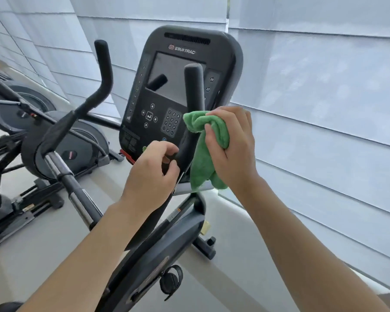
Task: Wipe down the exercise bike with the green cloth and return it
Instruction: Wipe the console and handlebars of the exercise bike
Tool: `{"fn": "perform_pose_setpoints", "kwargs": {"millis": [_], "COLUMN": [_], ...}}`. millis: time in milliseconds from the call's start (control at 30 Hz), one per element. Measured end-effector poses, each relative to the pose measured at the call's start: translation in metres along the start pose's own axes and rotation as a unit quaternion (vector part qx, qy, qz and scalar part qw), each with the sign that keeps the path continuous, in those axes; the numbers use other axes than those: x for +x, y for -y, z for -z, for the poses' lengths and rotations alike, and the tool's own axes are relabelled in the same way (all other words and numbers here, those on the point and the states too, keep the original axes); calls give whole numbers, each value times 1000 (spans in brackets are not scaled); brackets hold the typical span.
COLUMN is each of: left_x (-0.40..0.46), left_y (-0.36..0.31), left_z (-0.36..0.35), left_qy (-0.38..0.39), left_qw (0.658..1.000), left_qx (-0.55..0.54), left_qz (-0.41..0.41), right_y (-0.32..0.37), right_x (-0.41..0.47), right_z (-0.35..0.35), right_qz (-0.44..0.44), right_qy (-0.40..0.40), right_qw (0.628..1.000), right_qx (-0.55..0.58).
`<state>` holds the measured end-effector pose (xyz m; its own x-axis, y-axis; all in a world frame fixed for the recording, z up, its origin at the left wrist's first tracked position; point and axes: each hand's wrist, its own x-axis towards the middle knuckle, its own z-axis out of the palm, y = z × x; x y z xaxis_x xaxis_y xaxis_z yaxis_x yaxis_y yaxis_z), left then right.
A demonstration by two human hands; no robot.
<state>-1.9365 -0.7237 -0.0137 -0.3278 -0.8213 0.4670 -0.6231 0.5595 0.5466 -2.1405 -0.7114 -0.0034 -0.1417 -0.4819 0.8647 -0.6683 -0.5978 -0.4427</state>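
The bike (158, 239) takes up the middle of the room as I see it, a heavy, rigid machine that looks as though it will not shift under a wipe, so it needs no holding beyond a steadying hand. Its console (180, 86), with a glossy screen and keypad, stands just beyond the fingertips of both hands; that face looks the most delicate part and probably wants light pressure. The right handlebar (193, 91) rises between the two hands, padded and slightly grippy by the look of it. The cloth (203, 158) is bunched in the right hand (231, 149), whose fingers (214, 136) are curled closed around it, pressing it to the bar's right side, with a loose tail hanging below the palm. It is soft, light and limp, so it is best taken in a full fistful as here; the dangling end could snag on the bracket below. The left hand (152, 174) sits on the bar's other side, fingers bent narrowly, pinching or bracing the black stem; exactly what they hold I cannot tell. Further left of that hand, the other handlebar (104, 70) and a second machine (32, 136) crowd the space, while pale blinds (324, 109) close in to the right of the cloth hand.
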Motion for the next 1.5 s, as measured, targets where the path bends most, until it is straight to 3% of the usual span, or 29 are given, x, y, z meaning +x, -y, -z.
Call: {"fn": "perform_pose_setpoints", "kwargs": {"millis": [267,400,533,733,967,1133,1233,1367,1500], "left_x": [1,1,3,6,4,5,3,5,7], "left_y": [7,8,6,7,6,6,8,9,9], "left_z": [-17,-16,-18,-21,-20,-21,-20,-22,-23], "left_qy": [-29,-35,-44,-46,-65,-59,-66,-76,-80], "left_qw": [999,999,999,999,998,998,998,997,997], "left_qx": [17,2,-12,5,2,4,-2,-3,13], "left_qz": [-37,-31,-20,-23,-10,-10,-6,-7,-20], "right_y": [-11,-3,-9,-7,-27,-37,-30,-24,-15], "right_x": [86,74,47,-32,-56,15,53,46,8], "right_z": [-12,-50,-57,-45,-4,-2,-26,-48,-58], "right_qz": [1,-70,-79,-188,-185,-178,-231,-305,-312], "right_qy": [-107,-9,-2,38,152,59,95,58,18], "right_qw": [994,997,997,980,968,980,956,927,930], "right_qx": [-30,8,4,57,76,74,151,209,192]}}
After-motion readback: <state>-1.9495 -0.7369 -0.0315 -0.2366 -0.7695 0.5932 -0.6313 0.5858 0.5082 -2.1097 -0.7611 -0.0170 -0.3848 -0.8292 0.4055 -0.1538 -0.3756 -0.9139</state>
